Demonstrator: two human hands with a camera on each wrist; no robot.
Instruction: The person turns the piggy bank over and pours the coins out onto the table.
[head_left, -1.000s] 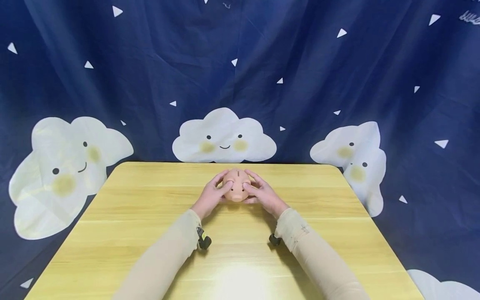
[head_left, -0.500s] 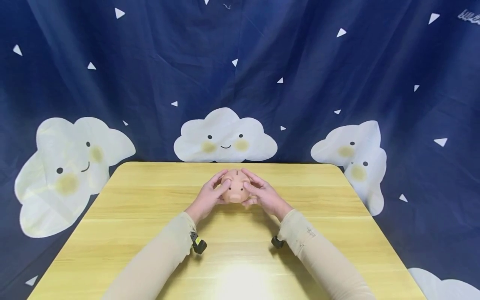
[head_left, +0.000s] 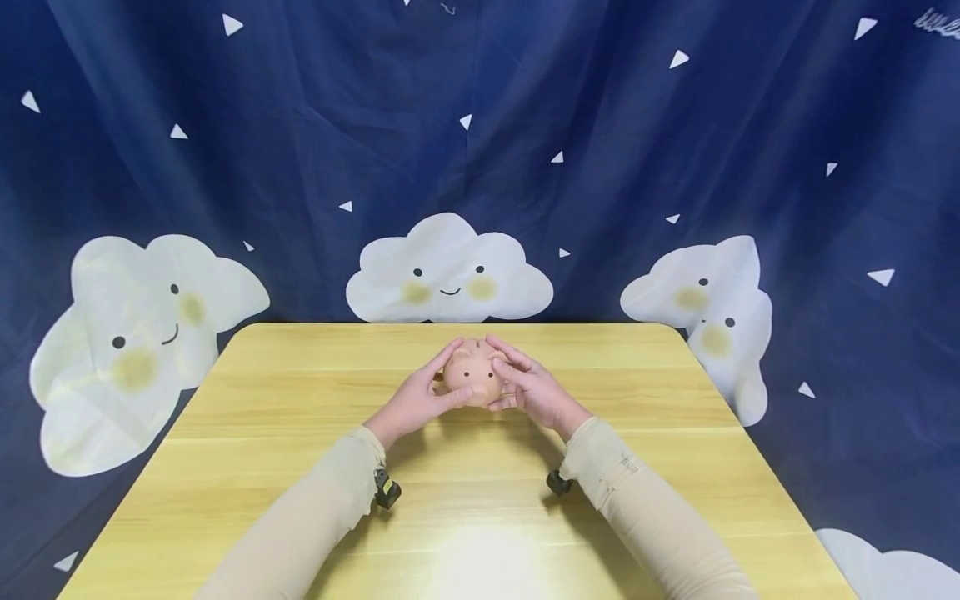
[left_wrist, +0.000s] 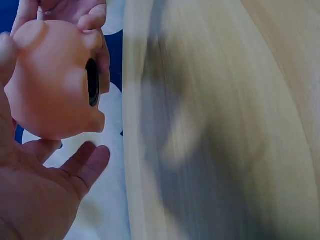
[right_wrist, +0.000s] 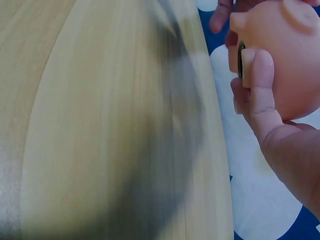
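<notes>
A pink piggy bank [head_left: 476, 367] is held between both hands near the table's far edge, its two dark eyes facing me and the coin slot on top. My left hand [head_left: 412, 402] grips one side, with fingertips near the top and the thumb reaching to the snout, which it partly covers. On the other side my right hand [head_left: 542, 393] grips it, its thumb beside the eye. In the left wrist view a black round plug [left_wrist: 92, 82] shows in the underside, between the stubby feet. Some right-hand fingers touch the feet in the right wrist view [right_wrist: 262, 70].
The light wooden table [head_left: 480, 475] spreads below, with the hands' shadows on it and a bright glare near its front. Behind it hangs a dark blue curtain [head_left: 300, 150] with white smiling clouds. A small black camera [head_left: 387, 490] sits at the left cuff.
My left thumb has slid from beside the piggy bank's eye down to its snout. Both forearms have spread slightly apart, and the right hand keeps its hold.
</notes>
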